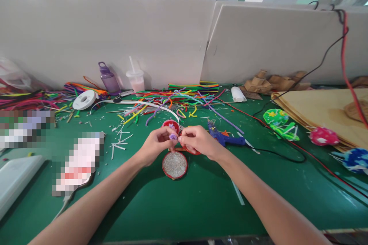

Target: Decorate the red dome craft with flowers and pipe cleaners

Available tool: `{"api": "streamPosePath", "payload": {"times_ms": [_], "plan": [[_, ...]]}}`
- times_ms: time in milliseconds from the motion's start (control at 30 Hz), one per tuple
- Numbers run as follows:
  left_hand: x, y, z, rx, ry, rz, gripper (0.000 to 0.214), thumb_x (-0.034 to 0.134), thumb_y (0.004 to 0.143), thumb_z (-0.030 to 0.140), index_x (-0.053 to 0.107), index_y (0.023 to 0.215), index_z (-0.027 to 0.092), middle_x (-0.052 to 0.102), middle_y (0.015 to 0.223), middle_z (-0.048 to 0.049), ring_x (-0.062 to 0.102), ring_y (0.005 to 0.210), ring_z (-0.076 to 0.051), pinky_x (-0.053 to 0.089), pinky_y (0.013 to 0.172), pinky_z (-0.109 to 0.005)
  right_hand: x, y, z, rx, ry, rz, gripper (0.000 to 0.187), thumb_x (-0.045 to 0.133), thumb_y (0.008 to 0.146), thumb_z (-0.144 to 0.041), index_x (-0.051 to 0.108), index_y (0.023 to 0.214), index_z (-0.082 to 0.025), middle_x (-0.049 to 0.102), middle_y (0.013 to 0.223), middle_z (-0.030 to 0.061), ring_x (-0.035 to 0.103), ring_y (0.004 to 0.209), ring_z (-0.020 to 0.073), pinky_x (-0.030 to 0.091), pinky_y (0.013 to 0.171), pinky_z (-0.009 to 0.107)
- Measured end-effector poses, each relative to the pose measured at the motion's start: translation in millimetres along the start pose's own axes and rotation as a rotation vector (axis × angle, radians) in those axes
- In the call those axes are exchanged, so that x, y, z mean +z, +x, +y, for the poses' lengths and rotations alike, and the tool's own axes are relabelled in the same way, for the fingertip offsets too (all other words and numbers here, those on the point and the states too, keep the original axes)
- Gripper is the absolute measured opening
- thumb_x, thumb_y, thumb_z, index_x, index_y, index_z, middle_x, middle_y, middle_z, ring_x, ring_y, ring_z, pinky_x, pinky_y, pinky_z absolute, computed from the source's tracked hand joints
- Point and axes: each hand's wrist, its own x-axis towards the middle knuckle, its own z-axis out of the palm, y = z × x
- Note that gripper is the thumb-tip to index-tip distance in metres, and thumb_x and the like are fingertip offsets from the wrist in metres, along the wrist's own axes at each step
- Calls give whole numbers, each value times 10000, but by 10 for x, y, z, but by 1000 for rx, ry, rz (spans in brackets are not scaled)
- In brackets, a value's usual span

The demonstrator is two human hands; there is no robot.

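Observation:
My left hand (158,143) pinches a small purple pipe-cleaner coil (173,136) between thumb and fingers. Against that coil my right hand (198,141) is closed, its fingertips pressed together; what sits between them is too small to make out. Just below the hands lies a round disc (174,165) with a red rim, filled with pale beads. Red round pieces are partly hidden behind my fingers, one with a bit of purple on it. To the right of my right hand rests a blue glue gun (227,138) with a black cord.
Colourful pipe cleaners (184,101) are heaped at the back, near a white ribbon spool (84,100), a purple bottle (109,78) and a lidded cup (135,80). Fuzzy craft pieces (280,122) and brown sheets (316,111) lie right. A red cable (313,160) crosses the green table.

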Motion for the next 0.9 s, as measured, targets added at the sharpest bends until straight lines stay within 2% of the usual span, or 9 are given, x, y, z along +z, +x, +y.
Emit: {"api": "streamPosePath", "payload": {"times_ms": [167,367,467,667,800,900], "plan": [[-19,-2,18,15,-22,47,186,729,671,237,592,749,138,575,687,24,564,532,-83,506,557,-238,-81,-8,-41,-32,-12,47,252,524,778,-243,456,540,-196,403,344,-84,339,324,54,265,383,204],[-39,16,-2,13,-7,73,205,738,682,250,634,808,126,641,710,-6,625,558,-111,531,596,-258,-70,-21,-65,-104,-153,143,261,525,810,-285,459,576,-190,445,417,-64,400,383,64,308,425,211],[-29,18,-16,42,12,71,215,737,689,242,645,842,122,652,690,-6,624,554,-109,540,595,-253,-27,-26,-54,-86,-139,97,235,520,841,-347,510,672,-183,466,448,-62,431,392,71,326,422,205],[9,3,26,150,-5,73,228,728,705,232,628,884,132,665,767,-22,631,596,-109,551,572,-238,-13,-4,-19,-20,-19,-67,292,470,888,-376,516,688,-169,501,469,-45,432,365,56,301,376,184],[23,1,51,185,-6,48,217,734,700,218,586,832,131,631,747,-10,623,598,-109,553,553,-238,-23,22,-16,-22,79,4,120,526,852,-288,546,834,-171,532,480,-55,435,358,56,291,354,170],[15,7,37,177,-5,9,206,721,717,220,568,819,128,616,739,-6,617,595,-104,551,553,-236,-13,34,5,-54,108,21,115,529,842,-254,565,909,-168,550,490,-53,459,365,62,311,353,169]]}}
